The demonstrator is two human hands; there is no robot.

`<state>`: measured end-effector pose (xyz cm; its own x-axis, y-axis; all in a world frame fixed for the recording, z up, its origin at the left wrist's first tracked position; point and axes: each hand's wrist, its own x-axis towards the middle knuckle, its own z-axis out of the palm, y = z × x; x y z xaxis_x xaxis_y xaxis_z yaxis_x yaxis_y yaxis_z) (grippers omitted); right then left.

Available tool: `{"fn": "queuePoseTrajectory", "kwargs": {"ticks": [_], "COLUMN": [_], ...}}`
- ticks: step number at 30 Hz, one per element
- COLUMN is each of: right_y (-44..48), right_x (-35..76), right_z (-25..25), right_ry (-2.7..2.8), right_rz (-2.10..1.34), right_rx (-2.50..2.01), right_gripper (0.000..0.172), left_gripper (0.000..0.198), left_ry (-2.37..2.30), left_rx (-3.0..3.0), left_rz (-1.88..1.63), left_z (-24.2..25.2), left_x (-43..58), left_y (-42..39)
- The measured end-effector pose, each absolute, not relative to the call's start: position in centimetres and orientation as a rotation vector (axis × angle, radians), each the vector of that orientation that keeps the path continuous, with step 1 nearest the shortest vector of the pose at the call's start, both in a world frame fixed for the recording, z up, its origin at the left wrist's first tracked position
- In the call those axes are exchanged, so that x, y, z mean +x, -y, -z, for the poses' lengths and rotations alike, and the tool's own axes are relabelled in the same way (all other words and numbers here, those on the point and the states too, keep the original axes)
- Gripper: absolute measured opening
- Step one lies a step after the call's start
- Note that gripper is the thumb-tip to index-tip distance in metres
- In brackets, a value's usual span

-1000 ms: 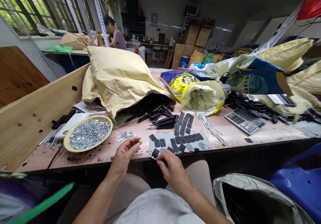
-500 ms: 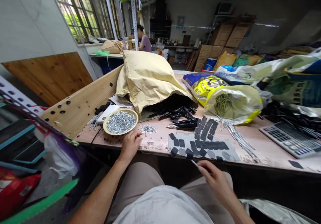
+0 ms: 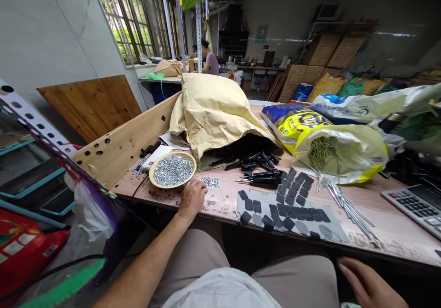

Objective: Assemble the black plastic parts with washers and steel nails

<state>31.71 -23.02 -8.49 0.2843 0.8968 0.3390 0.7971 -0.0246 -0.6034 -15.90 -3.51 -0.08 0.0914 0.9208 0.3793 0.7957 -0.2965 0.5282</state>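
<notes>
My left hand (image 3: 193, 200) rests on the bench's front edge, fingers curled together beside a small pile of tiny silvery metal pieces (image 3: 211, 182). What its fingertips hold, if anything, is hidden. Just behind it stands a cream bowl (image 3: 152, 175) filled with the same kind of pieces. Low at the right, beside my thigh and below the bench edge, my right hand (image 3: 370, 278) has its fingers loosely extended; I see nothing in it. Dark rounded pads (image 3: 289, 211) lie in rows on a grey sheet (image 3: 332, 227) between the hands.
Black-handled tools (image 3: 263, 178) lie before a large open paper sack (image 3: 217, 110). Thin metal rods (image 3: 347, 204) stick out near a yellow bag (image 3: 374, 156). A calculator (image 3: 413, 207) lies at the right. A wooden board (image 3: 138, 145) borders the left. Another person (image 3: 212, 63) sits farther back.
My right hand has moved right and down, away from the grey sheet; the thin pale piece in its fingers no longer shows. My left hand stays by the small pile. The view has turned left.
</notes>
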Motion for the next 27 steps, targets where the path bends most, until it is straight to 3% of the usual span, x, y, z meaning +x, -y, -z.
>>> {"fn": "queuePoseTrajectory", "kwargs": {"ticks": [7, 13, 21, 27], "right_y": [8.1, 1.0, 0.6, 6.1], "right_x": [16.4, 11.8, 12.7, 10.4], "right_z": [-0.3, -0.8, -2.0, -5.2], "right_ry": [2.110, 2.266, 2.299, 2.212], "right_rz": [0.111, 0.365, 0.269, -0.102], "right_rx": [-1.451, -1.472, -1.259, -1.159], "right_gripper": [0.019, 0.013, 0.022, 0.025], "left_gripper": [0.011, 0.027, 0.015, 0.014], "left_ry": [-1.564, -1.036, -0.626, -0.474], "left_rx": [1.786, 0.832, 0.283, 0.118], "left_rz": [-1.191, -1.105, -0.990, -0.959], "left_z": [-0.6, -2.0, -3.2, -3.4], "left_x": [-15.1, -13.9, -12.4, -10.6], "left_y": [4.7, 6.4, 6.5, 6.3]}}
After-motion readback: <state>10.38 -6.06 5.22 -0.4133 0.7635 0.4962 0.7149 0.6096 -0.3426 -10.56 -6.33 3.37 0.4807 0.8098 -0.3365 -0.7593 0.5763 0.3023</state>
